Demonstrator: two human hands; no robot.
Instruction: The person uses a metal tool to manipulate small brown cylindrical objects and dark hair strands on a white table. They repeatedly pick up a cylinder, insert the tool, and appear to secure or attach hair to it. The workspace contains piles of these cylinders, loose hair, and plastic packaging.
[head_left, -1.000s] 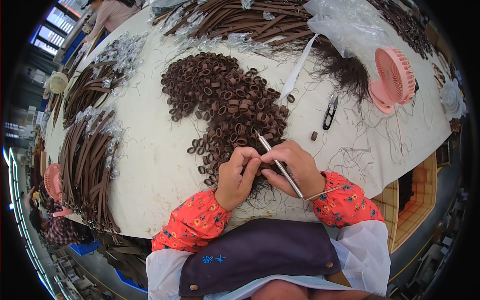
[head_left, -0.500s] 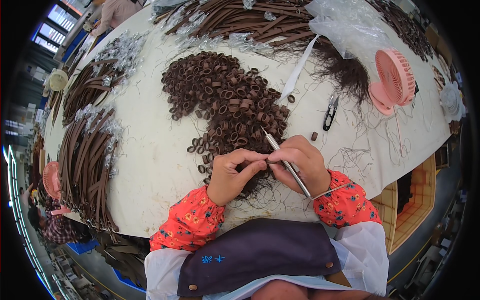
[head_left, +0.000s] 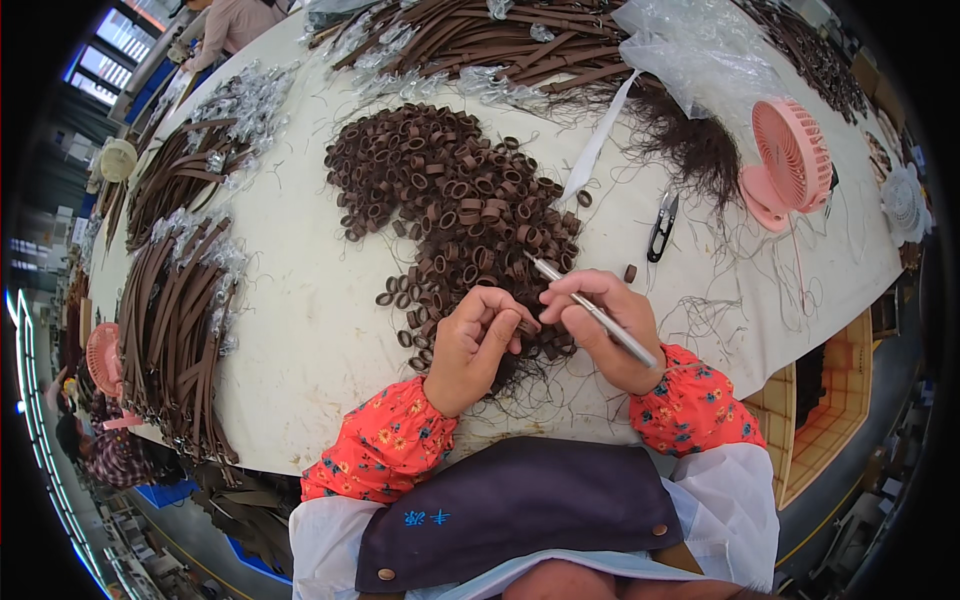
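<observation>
My left hand (head_left: 474, 345) is closed, fingertips pinching what looks like a small brown strap loop (head_left: 529, 325), mostly hidden by the fingers. A slim silver pen-shaped tool (head_left: 603, 318) with a thin pointed tip lies in my right hand (head_left: 622, 335), gripped between thumb and fingers. Its tip points away from me, over the pile. My two hands are slightly apart, the right fingertips close to the left ones. Beyond and beneath them spreads a large heap of brown strap loops (head_left: 455, 190), with loose dark threads along its near edge.
Black thread snips (head_left: 662, 227) and a single loop (head_left: 630, 272) lie right of the heap. A pink fan (head_left: 788, 155) stands farther right. Bundled brown straps (head_left: 175, 335) lie left, more straps (head_left: 500, 45) and clear plastic (head_left: 690, 50) at the back. A wooden bin (head_left: 830, 400) sits beyond the table's right edge.
My hands have drawn apart from where their fingertips met. The right hand has shifted slightly right with the pen-shaped tool, which now lies flatter across the fingers.
</observation>
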